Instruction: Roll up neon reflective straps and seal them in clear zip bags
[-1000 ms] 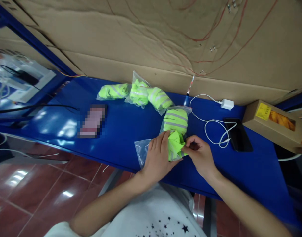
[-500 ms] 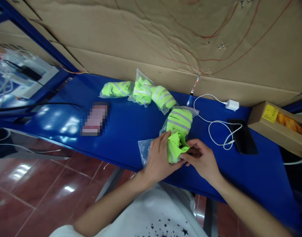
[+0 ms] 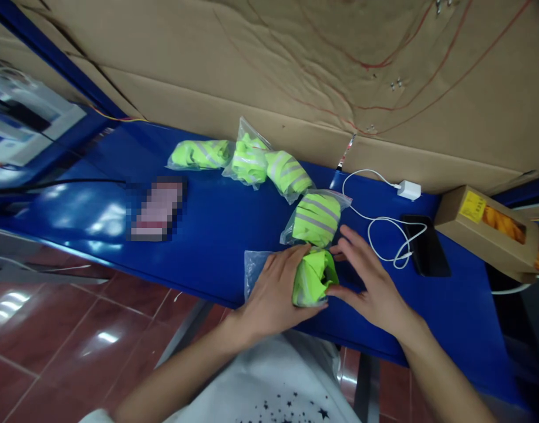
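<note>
My left hand is wrapped over a rolled neon-yellow reflective vest partly inside a clear plastic bag. The bag's flat end sticks out to the left from under that hand. Fingers spread apart, my right hand is at the right side of the roll, its thumb close to the bundle; whether it touches cannot be made out. Just beyond lies a bagged yellow vest with grey stripes. Three more bagged vests lie in a line behind it toward the left.
On the blue table lie a blurred-out pink item at left and a dark phone at right. A white cable joins a charger. A cardboard box stands far right; a pen-like stick leans on the cardboard wall.
My right hand has opened and drawn back to the right from the roll's edge. The roll and my left hand have shifted slightly toward me, away from the striped bundle.
</note>
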The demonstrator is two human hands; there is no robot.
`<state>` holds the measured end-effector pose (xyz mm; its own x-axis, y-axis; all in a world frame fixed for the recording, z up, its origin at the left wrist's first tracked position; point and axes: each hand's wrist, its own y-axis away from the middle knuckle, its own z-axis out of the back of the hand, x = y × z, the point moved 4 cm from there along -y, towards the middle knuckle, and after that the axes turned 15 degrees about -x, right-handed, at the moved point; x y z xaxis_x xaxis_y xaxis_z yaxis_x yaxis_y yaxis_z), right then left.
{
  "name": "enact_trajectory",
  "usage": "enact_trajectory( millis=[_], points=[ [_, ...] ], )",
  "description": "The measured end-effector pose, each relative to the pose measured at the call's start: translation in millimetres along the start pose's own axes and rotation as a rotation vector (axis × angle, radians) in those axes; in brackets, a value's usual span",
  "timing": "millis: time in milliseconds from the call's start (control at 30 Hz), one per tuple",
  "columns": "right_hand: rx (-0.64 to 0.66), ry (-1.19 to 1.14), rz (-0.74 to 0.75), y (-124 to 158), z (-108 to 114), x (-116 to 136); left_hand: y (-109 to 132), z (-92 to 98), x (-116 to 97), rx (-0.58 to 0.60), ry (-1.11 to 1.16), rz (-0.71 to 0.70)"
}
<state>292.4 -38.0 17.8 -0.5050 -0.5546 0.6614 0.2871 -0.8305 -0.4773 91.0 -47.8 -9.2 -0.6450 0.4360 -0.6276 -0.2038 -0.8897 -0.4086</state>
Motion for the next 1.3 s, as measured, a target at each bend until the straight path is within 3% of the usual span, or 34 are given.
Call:
enact_trajectory(
  millis=[100,233,333,433,567,667,767,867,933,1033,1133,1300],
  points=[
    [0.139,-0.041,0.068,5,-9,1,-1,2.6,-2,0.049,-0.005,-0.046],
    [0.109,-0.091,0.054,12,-25,-1,-6,0.5,-8,0.121,-0.079,-0.117],
    [0.163,-0.169,-0.011,14,-35,-1,-12,-3.2,-15,0.201,-0.211,-0.159],
    [0.187,-0.233,-0.115,11,-33,0,-20,-1.6,-18,0.232,-0.245,-0.137],
    [0.061,-0.249,-0.222,4,-20,-1,-24,7.1,-17,0.162,-0.163,-0.129],
    [0.138,-0.281,-0.145,4,-22,4,-23,5.4,-20,0.151,-0.167,-0.178],
    [0.245,-0.319,-0.102,7,-31,4,-20,-7.5,-33,0.223,-0.249,-0.262],
    [0.268,-0.358,-0.145,9,-34,0,-20,-16.4,-45,0.286,-0.325,-0.311],
    [0.244,-0.406,-0.208,9,-30,-4,-23,-10.9,-48,0.297,-0.238,-0.302],
    [0.171,-0.505,-0.267,7,-21,-7,-37,12.3,-39,0.351,0.047,-0.255],
    [0.133,-0.478,-0.249,6,-19,-5,-61,32.6,-16,0.451,0.243,-0.153],
    [0.111,-0.436,-0.347,8,-31,-4,-84,25.9,17,0.602,0.355,-0.002]
  ],
)
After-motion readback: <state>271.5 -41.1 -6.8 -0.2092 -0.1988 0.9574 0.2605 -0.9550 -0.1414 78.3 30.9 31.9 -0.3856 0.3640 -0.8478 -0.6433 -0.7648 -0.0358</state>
